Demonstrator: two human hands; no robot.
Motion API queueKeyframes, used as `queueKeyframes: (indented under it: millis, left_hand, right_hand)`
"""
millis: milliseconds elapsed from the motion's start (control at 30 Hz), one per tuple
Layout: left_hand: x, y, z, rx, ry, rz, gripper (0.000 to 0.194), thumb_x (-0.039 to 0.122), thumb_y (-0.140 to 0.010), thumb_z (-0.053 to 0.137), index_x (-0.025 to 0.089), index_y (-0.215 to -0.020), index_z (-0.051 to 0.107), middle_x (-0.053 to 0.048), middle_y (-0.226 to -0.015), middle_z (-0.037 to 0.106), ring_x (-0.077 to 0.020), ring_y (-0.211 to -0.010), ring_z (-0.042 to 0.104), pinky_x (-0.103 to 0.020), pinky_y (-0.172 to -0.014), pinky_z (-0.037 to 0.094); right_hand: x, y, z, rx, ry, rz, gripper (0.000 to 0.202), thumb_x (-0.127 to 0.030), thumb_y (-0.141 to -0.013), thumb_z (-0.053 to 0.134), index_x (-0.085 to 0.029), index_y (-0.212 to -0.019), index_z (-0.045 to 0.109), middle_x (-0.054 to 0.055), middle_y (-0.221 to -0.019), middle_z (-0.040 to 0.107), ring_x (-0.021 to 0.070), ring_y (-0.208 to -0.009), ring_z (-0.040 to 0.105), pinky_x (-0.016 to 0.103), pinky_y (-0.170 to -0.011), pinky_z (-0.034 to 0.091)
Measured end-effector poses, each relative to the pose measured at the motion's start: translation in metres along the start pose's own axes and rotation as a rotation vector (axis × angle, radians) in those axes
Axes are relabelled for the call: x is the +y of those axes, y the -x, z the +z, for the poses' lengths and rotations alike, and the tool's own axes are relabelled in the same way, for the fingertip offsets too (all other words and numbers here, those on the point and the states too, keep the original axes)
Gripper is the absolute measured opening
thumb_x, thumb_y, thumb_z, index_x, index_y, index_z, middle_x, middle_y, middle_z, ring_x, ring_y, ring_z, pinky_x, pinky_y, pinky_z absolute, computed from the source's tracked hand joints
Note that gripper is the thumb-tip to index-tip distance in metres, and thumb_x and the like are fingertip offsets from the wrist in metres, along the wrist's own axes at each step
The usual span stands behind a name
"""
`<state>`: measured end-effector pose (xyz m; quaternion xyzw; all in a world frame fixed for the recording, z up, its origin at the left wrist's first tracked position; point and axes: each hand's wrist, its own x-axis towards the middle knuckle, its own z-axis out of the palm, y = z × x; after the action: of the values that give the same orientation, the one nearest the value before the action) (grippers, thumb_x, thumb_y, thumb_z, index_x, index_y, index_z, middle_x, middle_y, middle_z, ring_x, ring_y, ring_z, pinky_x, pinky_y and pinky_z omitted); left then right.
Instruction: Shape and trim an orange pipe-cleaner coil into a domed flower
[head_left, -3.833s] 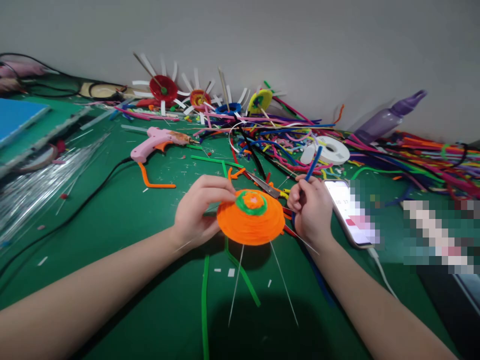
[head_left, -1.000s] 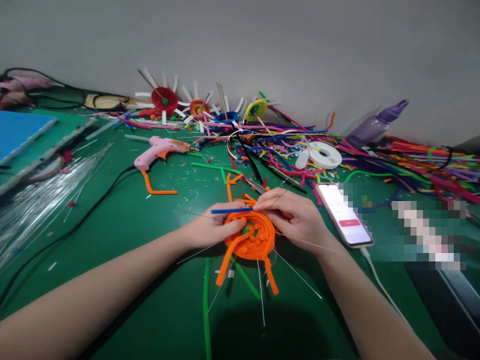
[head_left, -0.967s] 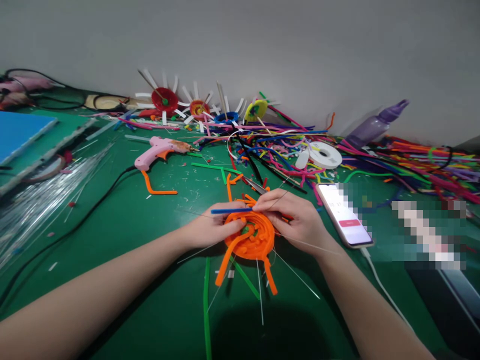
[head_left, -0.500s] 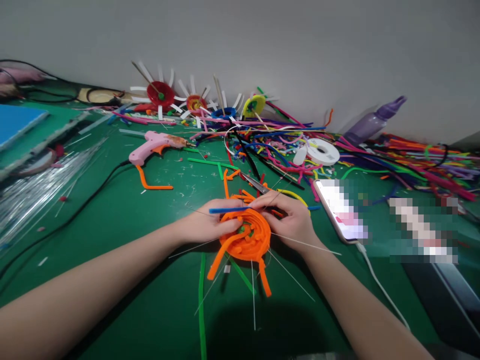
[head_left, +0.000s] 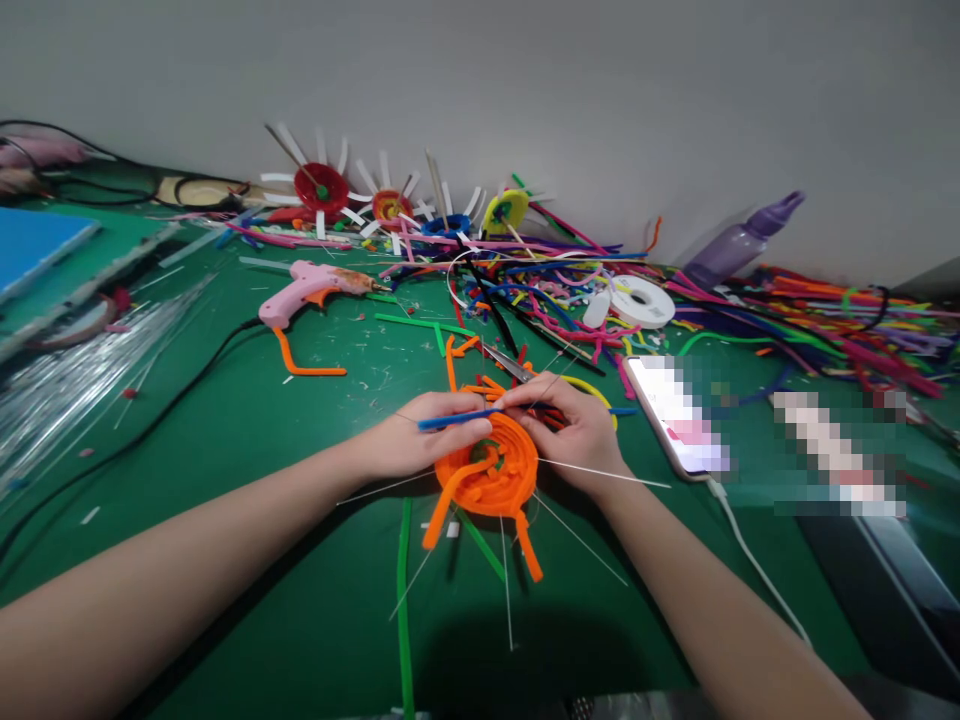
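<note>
A green table [head_left: 315, 620] with a coiled orange disc [head_left: 501, 492] at the middle of the working area, in front of the person, held between two bare hands. Well beyond the disc lies a tangled heap of coloured fuzzy stems [head_left: 540, 300], and beyond it to the right a long bundle of stems [head_left: 840, 310]. A pink glue gun [head_left: 307, 290] lies beyond the disc and to its left, and a purple bottle [head_left: 742, 245] leans well beyond it to the right. The left hand [head_left: 421, 440] is at the disc's far left rim, thumb and fingers closed on the edge. The right hand [head_left: 574, 430] is at the far right rim, thumb and fingertips pinching a short blue stem [head_left: 454, 418] that runs leftward along the disc's far edge, across the left hand's fingers. A lit phone [head_left: 660, 400], partly blurred out, lies to the right of the disc. Just beyond the disc, scissors [head_left: 504, 362] show their blades; the right hand hides the rest. Two orange tails [head_left: 529, 550] stick out from the disc towards the viewer. Thinnest of all, pale wires [head_left: 507, 590] fan outward around the disc.
</note>
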<state>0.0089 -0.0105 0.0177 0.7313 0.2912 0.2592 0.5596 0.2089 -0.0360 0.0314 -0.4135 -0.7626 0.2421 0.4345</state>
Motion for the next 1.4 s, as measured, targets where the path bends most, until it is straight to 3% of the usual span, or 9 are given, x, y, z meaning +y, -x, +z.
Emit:
queueKeyframes:
  millis: [267, 533, 767, 967, 1167, 1400]
  left_hand:
    - [-0.004, -0.001, 0.0, -0.025, 0.04, -0.005, 0.036, 0.05, -0.087, 0.051, 0.014, -0.08, 0.058, -0.002, -0.073, 0.056, -0.0126, -0.065, 0.049, -0.024, -0.059, 0.045]
    - [-0.007, 0.002, 0.005, 0.125, -0.001, -0.024, 0.044, 0.047, -0.094, 0.038, 0.014, -0.076, 0.061, -0.003, -0.072, 0.061, -0.0145, -0.068, 0.054, -0.025, -0.061, 0.046]
    - [-0.008, 0.002, 0.003, 0.122, -0.067, 0.006, 0.037, 0.039, -0.093, 0.039, 0.015, -0.074, 0.059, -0.003, -0.072, 0.062, -0.0132, -0.066, 0.053, -0.023, -0.06, 0.044]
    - [-0.006, 0.001, -0.001, 0.228, -0.088, 0.003, 0.033, 0.036, -0.09, 0.039, 0.014, -0.076, 0.061, -0.002, -0.07, 0.06, -0.012, -0.064, 0.051, -0.023, -0.06, 0.042]
    - [-0.008, -0.002, -0.005, 0.342, -0.039, 0.015, 0.028, 0.034, -0.087, 0.041, 0.016, -0.073, 0.058, 0.0, -0.065, 0.057, -0.0117, -0.06, 0.049, -0.023, -0.056, 0.042]
    - [-0.01, -0.001, -0.009, 0.302, -0.075, 0.027, 0.028, 0.033, -0.087, 0.041, 0.016, -0.072, 0.057, 0.0, -0.064, 0.056, -0.0114, -0.059, 0.048, -0.023, -0.057, 0.042]
  right_hand:
    - [0.0, 0.0, 0.001, 0.003, 0.052, -0.046, 0.011, -0.013, -0.083, 0.064, -0.021, -0.086, 0.07, 0.002, -0.081, 0.073, 0.0139, -0.076, 0.067, 0.029, -0.072, 0.054]
    - [0.005, 0.005, 0.006, 0.018, -0.011, 0.065, 0.018, -0.018, -0.081, 0.068, -0.021, -0.099, 0.064, 0.002, -0.084, 0.076, 0.0158, -0.078, 0.073, 0.028, -0.073, 0.058]
    - [0.011, 0.005, 0.005, 0.032, 0.237, -0.105, 0.011, -0.02, -0.085, 0.065, -0.022, -0.096, 0.068, 0.002, -0.088, 0.076, 0.0159, -0.079, 0.072, 0.028, -0.072, 0.058]
    - [0.02, 0.004, 0.001, 0.062, 0.404, -0.268, 0.01, -0.024, -0.089, 0.061, -0.019, -0.094, 0.068, 0.003, -0.086, 0.076, 0.0152, -0.078, 0.071, 0.027, -0.071, 0.056]
    - [0.027, 0.001, -0.005, 0.139, 0.482, -0.237, 0.009, -0.023, -0.089, 0.061, -0.018, -0.093, 0.067, 0.004, -0.084, 0.075, 0.0165, -0.077, 0.07, 0.028, -0.067, 0.056]
    - [0.027, -0.002, -0.004, 0.253, 0.394, -0.171, 0.015, -0.014, -0.086, 0.06, -0.022, -0.098, 0.064, 0.004, -0.093, 0.073, 0.0177, -0.086, 0.069, 0.032, -0.073, 0.057]
